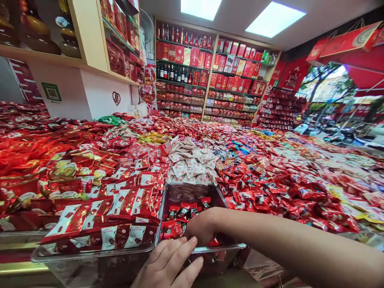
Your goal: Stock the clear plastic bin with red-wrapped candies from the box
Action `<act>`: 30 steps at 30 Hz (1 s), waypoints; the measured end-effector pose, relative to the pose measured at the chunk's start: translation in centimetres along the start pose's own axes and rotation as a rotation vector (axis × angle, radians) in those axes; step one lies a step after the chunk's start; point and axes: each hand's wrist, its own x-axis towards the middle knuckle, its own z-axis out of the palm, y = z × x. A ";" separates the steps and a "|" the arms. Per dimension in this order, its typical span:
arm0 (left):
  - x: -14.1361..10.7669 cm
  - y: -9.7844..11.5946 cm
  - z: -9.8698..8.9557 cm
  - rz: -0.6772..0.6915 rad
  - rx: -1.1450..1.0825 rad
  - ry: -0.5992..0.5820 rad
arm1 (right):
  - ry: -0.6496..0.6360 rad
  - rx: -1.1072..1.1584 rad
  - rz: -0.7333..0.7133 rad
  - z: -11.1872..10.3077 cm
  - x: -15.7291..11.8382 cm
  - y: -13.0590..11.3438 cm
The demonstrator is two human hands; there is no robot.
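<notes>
My right hand [199,228] reaches from the right into a clear plastic bin [228,249] and closes on small red wrapped candies [180,216] lying in it. My left hand [168,264] rests on the bin's near rim, fingers spread and pointing up-right. The grasped candies are mostly hidden under the right hand. To the left, a second clear bin [90,256] holds rows of red-and-white wrapped bars [120,208]. Behind the first bin lies a heap of white wrapped candies [192,164].
A wide display of red wrapped sweets [270,172] spreads in all directions. Shelves with red boxes and bottles [207,72] stand at the back. Wall shelving [90,36] rises at the upper left. The shop opens to a street [339,104] at the right.
</notes>
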 end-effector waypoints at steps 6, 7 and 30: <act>-0.3 0.4 0.7 -0.056 -0.053 0.053 | 0.144 0.029 0.109 -2.7 0.5 1.0; -0.3 0.4 0.6 -0.059 -0.064 0.048 | 0.210 -0.008 0.180 -3.1 1.2 1.4; 0.7 0.9 -1.0 -0.124 -0.125 -0.092 | 0.168 -0.087 0.272 -2.2 6.0 1.5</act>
